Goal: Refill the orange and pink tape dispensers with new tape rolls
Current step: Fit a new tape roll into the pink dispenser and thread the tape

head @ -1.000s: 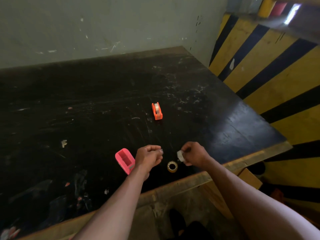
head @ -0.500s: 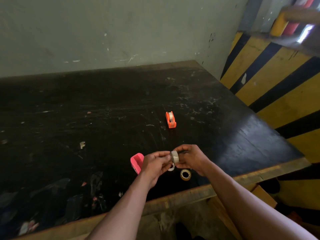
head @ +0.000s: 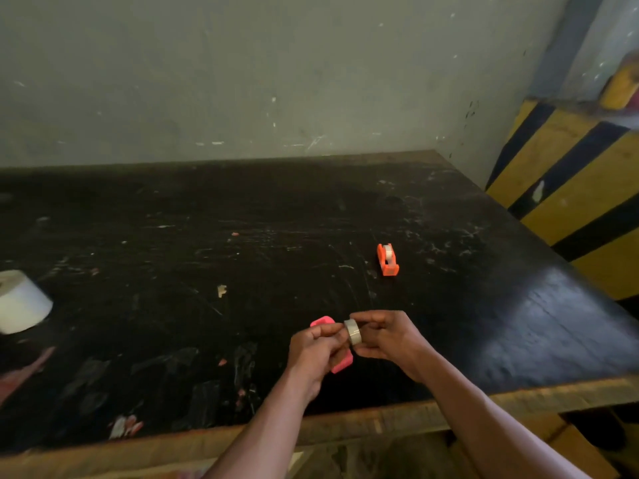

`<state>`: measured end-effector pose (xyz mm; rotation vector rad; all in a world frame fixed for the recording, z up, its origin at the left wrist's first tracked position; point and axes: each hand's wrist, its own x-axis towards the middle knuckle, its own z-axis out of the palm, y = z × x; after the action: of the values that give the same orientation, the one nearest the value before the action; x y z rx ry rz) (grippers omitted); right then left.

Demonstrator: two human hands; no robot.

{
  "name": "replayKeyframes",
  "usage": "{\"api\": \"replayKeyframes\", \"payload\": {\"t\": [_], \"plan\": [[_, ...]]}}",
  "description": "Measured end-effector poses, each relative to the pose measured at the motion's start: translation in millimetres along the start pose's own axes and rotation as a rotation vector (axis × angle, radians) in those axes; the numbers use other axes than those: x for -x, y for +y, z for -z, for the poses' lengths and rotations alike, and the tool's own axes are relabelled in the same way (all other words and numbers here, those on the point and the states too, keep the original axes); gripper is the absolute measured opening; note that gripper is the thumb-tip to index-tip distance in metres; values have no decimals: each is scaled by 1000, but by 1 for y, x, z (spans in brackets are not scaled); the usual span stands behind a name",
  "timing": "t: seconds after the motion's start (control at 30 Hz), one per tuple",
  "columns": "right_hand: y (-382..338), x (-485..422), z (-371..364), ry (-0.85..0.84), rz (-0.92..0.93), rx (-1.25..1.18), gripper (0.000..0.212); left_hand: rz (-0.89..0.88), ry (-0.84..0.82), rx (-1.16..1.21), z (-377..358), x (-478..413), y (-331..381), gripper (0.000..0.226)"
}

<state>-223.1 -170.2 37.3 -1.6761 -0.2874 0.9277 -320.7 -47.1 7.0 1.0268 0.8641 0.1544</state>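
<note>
Both hands are brought together above the near part of the desk [head: 518, 323], where one second ago they are held apart; the small tape roll [head: 354, 331], then pinched in the right hand alone, is now gripped between the fingertips of the right hand [head: 387, 337] and the left hand [head: 316, 347], each closed on it. The change is read as the free end of the tape being sought, a step before loading. The pink dispenser [head: 340, 363] lies on the desk directly beneath the left hand and is partly hidden by it; whether it is touched cannot be told. The second roll, seen on the desk half a second ago, is no longer visible and is probably covered by the hands. The orange dispenser [head: 388, 259] stands well apart, farther back, with a white roll already seated in it, so that half of the task appears done. A large white roll [head: 20, 300] sits at the far left edge of the view. The front edge of the desk runs just beneath the wrists and the right edge lies near; open surface is available to the left and behind.
</note>
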Motion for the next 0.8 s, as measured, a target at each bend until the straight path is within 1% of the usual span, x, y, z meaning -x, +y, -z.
{"api": "replayKeyframes", "payload": {"t": [0.17, 0.4, 0.53, 0.67, 0.8], "plan": [[-2, -2, -19, -89, 24, 20, 28, -37, 45, 56, 20, 2, 2, 19], [2, -22, -27, -137, 51, 200, 23, -84, 207, -52, 28, -7, -2, 20], [0, -42, -17, -202, 39, 149, 26, -89, 255, -12, 17, -21, -1, 23], [-5, -65, 4, -239, -18, 111, 32, -48, 276, 41, 3, -41, -1, 23], [-13, -78, 24, -303, -48, 124, 30, -31, 342, 56, -17, -53, -5, 20]]}}
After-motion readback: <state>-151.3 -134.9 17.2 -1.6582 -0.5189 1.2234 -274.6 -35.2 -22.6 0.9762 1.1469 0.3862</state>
